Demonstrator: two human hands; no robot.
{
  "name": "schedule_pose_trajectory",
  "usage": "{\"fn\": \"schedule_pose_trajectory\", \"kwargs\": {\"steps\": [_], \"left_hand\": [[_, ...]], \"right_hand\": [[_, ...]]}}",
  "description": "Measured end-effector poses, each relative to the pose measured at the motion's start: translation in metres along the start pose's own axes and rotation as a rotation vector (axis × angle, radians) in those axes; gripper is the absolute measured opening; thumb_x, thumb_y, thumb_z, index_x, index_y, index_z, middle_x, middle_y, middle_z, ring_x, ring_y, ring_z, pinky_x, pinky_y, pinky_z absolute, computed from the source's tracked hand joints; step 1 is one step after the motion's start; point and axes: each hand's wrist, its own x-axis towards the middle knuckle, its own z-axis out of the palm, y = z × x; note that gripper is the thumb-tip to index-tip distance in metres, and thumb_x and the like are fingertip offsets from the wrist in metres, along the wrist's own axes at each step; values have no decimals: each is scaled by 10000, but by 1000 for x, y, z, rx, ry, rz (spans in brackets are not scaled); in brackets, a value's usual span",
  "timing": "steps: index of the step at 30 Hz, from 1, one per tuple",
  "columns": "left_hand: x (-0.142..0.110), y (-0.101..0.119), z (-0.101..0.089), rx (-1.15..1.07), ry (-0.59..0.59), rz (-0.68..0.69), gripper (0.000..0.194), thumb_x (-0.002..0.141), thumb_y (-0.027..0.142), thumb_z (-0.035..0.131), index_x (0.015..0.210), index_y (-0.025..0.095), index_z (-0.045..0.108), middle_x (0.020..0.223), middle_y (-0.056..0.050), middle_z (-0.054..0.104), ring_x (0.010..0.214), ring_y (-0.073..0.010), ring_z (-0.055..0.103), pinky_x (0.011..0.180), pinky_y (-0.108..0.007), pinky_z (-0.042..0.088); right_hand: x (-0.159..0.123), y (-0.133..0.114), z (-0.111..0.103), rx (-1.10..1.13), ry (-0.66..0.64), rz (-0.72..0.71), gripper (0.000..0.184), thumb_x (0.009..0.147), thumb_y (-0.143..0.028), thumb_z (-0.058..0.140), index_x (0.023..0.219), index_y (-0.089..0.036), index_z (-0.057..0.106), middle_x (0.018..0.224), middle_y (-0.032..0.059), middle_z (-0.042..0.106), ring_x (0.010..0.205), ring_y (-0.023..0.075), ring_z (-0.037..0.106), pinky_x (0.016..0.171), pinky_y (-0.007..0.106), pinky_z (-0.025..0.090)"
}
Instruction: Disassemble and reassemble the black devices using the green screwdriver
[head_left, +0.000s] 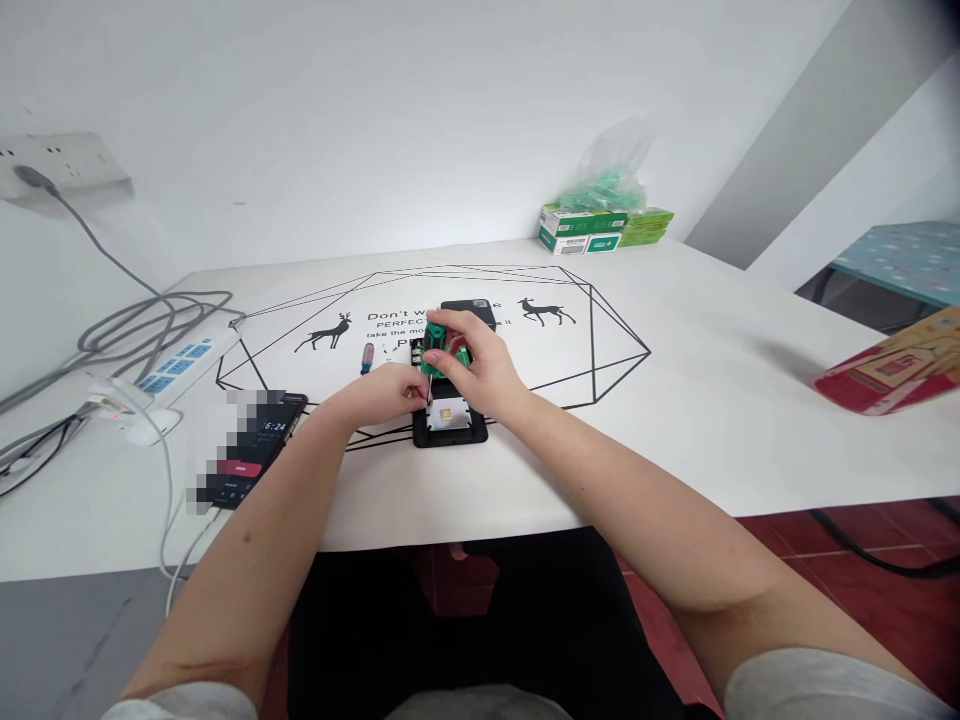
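My right hand (484, 368) grips the green and black handle of a screwdriver (435, 336) from above. Its thin shaft points down toward the left edge of an opened black device casing (450, 438). Inside the near part of the casing sits a silver plate (457, 415) with a small gold square. A green circuit board (464, 354) shows behind it, partly covered by my right fingers. Beside the shaft, at the casing's left edge, my left hand (386, 392) has its fingertips pinched together. Whatever they hold is too small or hidden to name.
Left of the casing lies a small screwdriver (367, 358) near tiny loose parts. A black cover (480, 308) lies behind. A phone (274, 440), power strip (184, 365) and cables are at left. Green boxes (581, 225) stand against the wall; a red package (889, 370) is at right.
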Motion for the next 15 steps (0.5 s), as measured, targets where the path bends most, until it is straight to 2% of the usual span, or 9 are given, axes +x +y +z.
{"fn": "schedule_pose_trajectory", "kwargs": {"steps": [4,9,12,15], "left_hand": [[1,-1,1,24,14,22,157,884,257,598,815,226,735,859,-12,772,864,-235,715,1031,-460,537],[0,-1,0,22,5,50,161,870,264,598,822,226,746,922,-27,778,874,-238,714,952,-419,569],[0,-3,-2,25,16,34,154,866,286,605,868,231,749,928,-27,768,870,-242,712,920,-413,576],[0,-8,-2,31,64,23,165,886,339,621,934,234,739,981,-36,768,919,-262,714,1010,-469,551]], "right_hand": [[1,-3,0,13,30,-93,352,1077,-348,592,1424,-310,642,1097,53,732,936,204,654,871,414,612],[3,-5,-7,30,13,-125,375,1121,-277,442,1424,-313,660,1061,49,718,973,199,653,893,421,594],[3,-4,-8,22,14,-96,343,1100,-309,500,1405,-312,657,1002,41,683,925,200,629,851,411,599],[4,-2,-9,11,14,-26,312,1065,-371,590,1361,-304,657,994,39,653,897,200,611,818,403,607]]}}
